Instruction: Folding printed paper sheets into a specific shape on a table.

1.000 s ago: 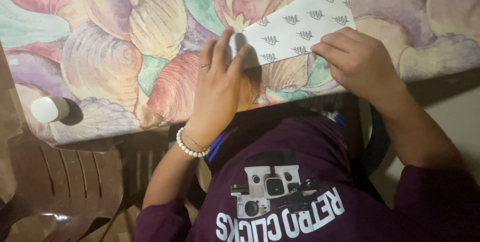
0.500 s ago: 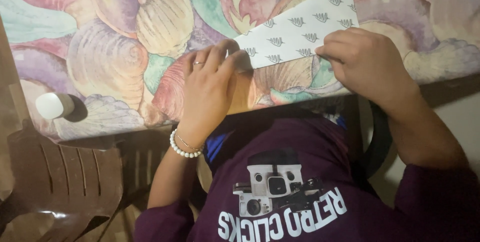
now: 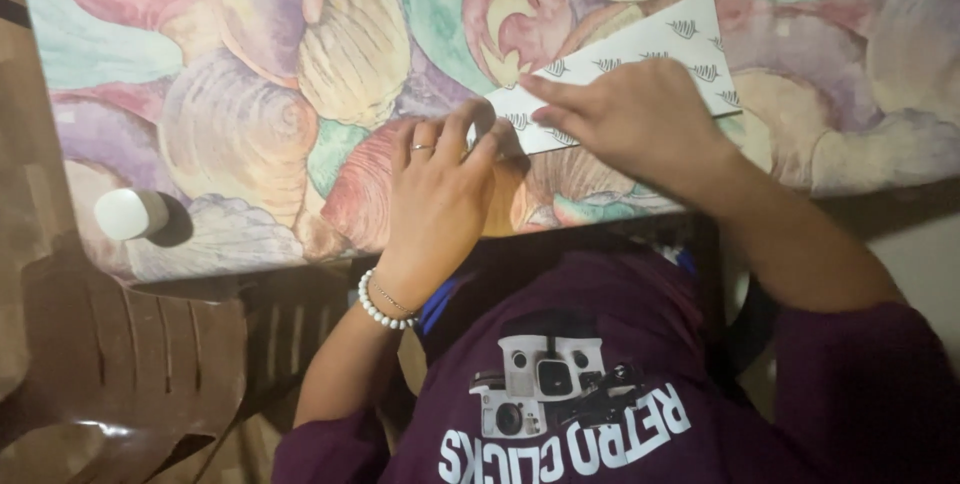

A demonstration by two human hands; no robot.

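A white sheet of paper (image 3: 650, 59) printed with small dark leaf marks lies folded on the shell-patterned tablecloth (image 3: 300, 64). My left hand (image 3: 440, 184), with a ring and a pearl bracelet, presses its fingertips on the paper's left end. My right hand (image 3: 625, 119) lies flat over the middle of the paper, fingers pointing left toward my left hand. The two hands almost touch at the paper's lower left corner. Much of the sheet's lower edge is hidden under my right hand.
A small white cylindrical object (image 3: 130, 214) stands near the table's front left corner. A brown plastic chair (image 3: 130, 364) sits below the table's left side. The table's front edge (image 3: 250, 269) runs just past my wrists.
My right hand has slid left along the paper, from its right part to its middle. My left hand stays at the paper's left end, its fingers now flatter. The view has shifted slightly.
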